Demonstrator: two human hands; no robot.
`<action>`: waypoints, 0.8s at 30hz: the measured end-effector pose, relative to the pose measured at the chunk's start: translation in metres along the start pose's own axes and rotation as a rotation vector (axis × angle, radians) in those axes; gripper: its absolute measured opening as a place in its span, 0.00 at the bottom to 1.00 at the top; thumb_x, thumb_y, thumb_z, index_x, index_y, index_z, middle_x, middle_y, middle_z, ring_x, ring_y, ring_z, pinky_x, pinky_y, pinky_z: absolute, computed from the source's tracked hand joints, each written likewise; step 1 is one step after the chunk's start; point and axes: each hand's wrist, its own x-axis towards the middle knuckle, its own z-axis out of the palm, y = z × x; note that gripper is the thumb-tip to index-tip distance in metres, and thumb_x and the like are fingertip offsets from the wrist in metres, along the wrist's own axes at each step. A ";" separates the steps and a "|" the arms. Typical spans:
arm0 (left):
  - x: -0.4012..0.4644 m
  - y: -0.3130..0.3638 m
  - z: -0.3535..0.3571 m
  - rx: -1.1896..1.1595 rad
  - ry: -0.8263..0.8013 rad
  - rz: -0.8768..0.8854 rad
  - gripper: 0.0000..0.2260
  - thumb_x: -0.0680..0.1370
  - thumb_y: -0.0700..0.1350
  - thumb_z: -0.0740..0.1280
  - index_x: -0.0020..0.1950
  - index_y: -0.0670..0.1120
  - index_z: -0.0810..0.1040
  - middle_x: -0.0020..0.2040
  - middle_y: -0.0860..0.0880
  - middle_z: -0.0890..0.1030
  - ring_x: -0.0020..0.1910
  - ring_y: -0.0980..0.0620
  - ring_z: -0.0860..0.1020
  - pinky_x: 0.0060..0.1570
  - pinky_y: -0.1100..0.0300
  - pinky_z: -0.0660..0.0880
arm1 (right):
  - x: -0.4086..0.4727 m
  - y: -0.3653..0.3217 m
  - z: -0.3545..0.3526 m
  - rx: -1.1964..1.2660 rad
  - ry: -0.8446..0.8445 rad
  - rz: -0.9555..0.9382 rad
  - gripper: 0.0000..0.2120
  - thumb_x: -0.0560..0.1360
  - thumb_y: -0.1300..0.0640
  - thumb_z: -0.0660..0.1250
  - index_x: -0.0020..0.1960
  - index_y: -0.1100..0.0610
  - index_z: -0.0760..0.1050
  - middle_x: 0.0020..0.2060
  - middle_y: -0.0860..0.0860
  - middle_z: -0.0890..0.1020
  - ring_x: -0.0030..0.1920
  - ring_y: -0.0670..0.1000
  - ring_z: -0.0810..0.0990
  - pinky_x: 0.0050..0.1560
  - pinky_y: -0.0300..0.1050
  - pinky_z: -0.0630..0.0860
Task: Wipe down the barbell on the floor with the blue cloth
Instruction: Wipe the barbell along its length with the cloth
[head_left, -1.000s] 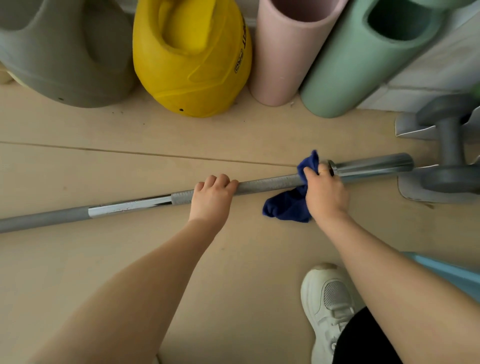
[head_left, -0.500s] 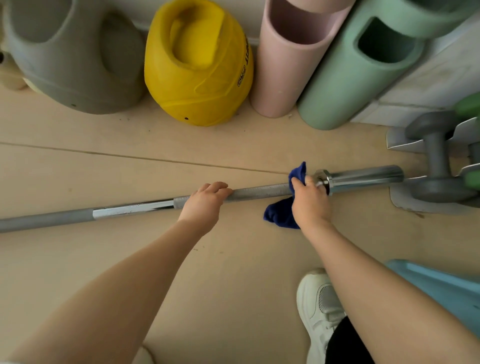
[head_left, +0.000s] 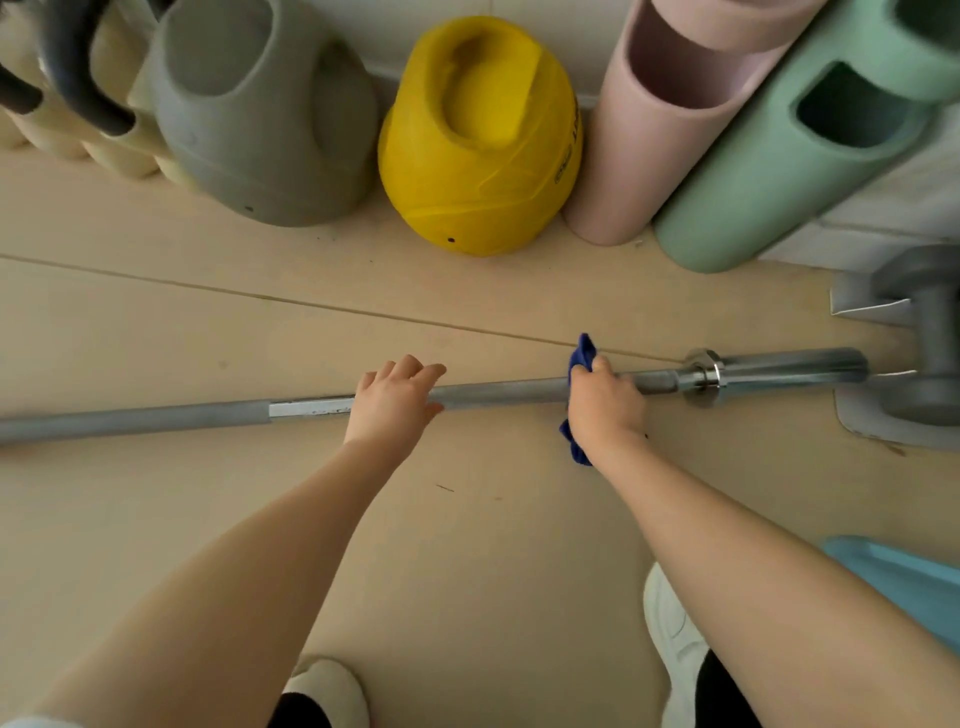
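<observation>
Shoes: a white shoe stood on the floor at the near edge under the right forearm; another pale shoe showed at the near edge under the left forearm.
Blue object: a light blue shape lay at the floor's right edge, too cropped to tell what it was.
Left hand: the left hand rested on top of the bar, fingers loosely spread and reaching over its far side, not clenched round it.
Right hand: the right hand gripped the cloth round the bar, fingers curled; cloth ends stuck out above the hand and below the wrist.
Barbell: the barbell lay on the floor, running from the left edge to the right, its collar and thicker sleeve just right of the right hand.
Dumbbell: a grey dumbbell sat at the right edge, near the tip of the bar's sleeve; whether they touched could not be told.
Far side: along the far wall stood a grey kettlebell, a yellow kettlebell, a pink roller and a green roller, side by side, with cream weights at the far left corner.
</observation>
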 end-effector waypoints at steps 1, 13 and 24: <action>0.000 0.000 -0.001 0.014 -0.005 -0.003 0.21 0.78 0.48 0.65 0.70 0.49 0.68 0.63 0.46 0.73 0.61 0.44 0.71 0.59 0.53 0.65 | -0.002 -0.013 -0.001 0.024 -0.013 -0.022 0.15 0.80 0.60 0.52 0.65 0.59 0.67 0.64 0.58 0.69 0.60 0.61 0.71 0.51 0.51 0.72; -0.004 -0.014 0.013 0.084 0.033 -0.011 0.16 0.71 0.45 0.73 0.56 0.44 0.76 0.60 0.44 0.73 0.61 0.41 0.68 0.57 0.50 0.66 | -0.015 -0.038 0.011 0.122 0.003 -0.115 0.15 0.79 0.53 0.54 0.65 0.51 0.66 0.62 0.53 0.71 0.57 0.59 0.72 0.47 0.48 0.70; 0.003 -0.018 0.014 0.119 0.121 0.057 0.14 0.52 0.44 0.82 0.31 0.46 0.79 0.37 0.48 0.79 0.39 0.44 0.80 0.36 0.57 0.75 | -0.036 -0.118 0.031 0.186 0.008 -0.262 0.24 0.79 0.59 0.55 0.74 0.47 0.55 0.71 0.52 0.61 0.60 0.58 0.69 0.53 0.53 0.74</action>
